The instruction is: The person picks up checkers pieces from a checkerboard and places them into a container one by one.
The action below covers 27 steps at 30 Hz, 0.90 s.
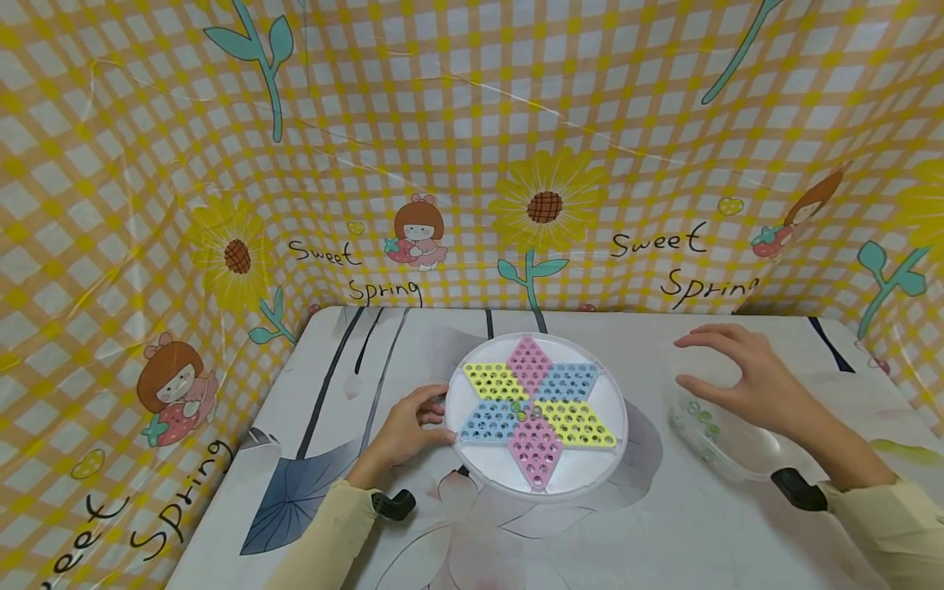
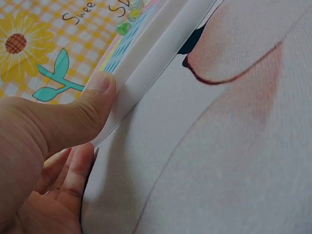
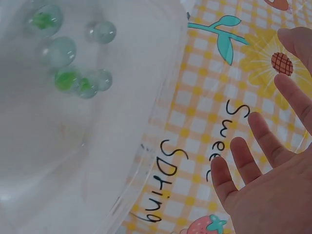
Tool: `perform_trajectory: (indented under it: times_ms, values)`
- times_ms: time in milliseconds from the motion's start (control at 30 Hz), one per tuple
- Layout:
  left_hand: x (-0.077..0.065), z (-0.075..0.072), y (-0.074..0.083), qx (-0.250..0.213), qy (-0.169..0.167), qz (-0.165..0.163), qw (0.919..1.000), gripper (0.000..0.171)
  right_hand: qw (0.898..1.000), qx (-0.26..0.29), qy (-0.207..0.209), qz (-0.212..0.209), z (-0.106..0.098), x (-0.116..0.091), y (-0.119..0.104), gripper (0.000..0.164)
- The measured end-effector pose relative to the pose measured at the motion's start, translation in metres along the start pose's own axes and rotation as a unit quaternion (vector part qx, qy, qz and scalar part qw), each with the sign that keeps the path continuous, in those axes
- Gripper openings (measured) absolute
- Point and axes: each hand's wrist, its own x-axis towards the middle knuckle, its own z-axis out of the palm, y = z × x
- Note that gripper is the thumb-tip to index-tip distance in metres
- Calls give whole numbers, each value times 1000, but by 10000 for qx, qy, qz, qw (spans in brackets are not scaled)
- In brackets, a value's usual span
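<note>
A round white Chinese checkers board (image 1: 583,469) with a pink, blue and yellow star lies on the table. A few glass marbles (image 1: 520,412) sit near its centre. My left hand (image 1: 404,430) holds the board's left edge; in the left wrist view the thumb (image 2: 97,105) presses the rim while curled fingers lie lower at the side. My right hand (image 1: 763,381) hovers over a clear plastic container (image 1: 770,453) on the right, fingers spread and nothing between them. Inside the container are several clear and green marbles (image 3: 66,79), well seen in the right wrist view.
A white table cover (image 1: 383,516) with flower and line prints lies under everything. Yellow checked cloth (image 1: 457,123) with sunflowers rises behind the table and at both sides. Dark wrist devices (image 1: 800,489) are worn on both arms.
</note>
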Motion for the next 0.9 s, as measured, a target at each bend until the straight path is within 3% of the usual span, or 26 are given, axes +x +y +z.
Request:
perform_trajectory:
  times_ms: [233,900]
  values:
    - [0,0,-1,-26,-3,58,10000,78,9996,-54,42,-278,5,12,-8,52]
    - [-1,-1,2,-16,-20,-65,10000,78,9981,210,-256,-527,34,47,-39,47]
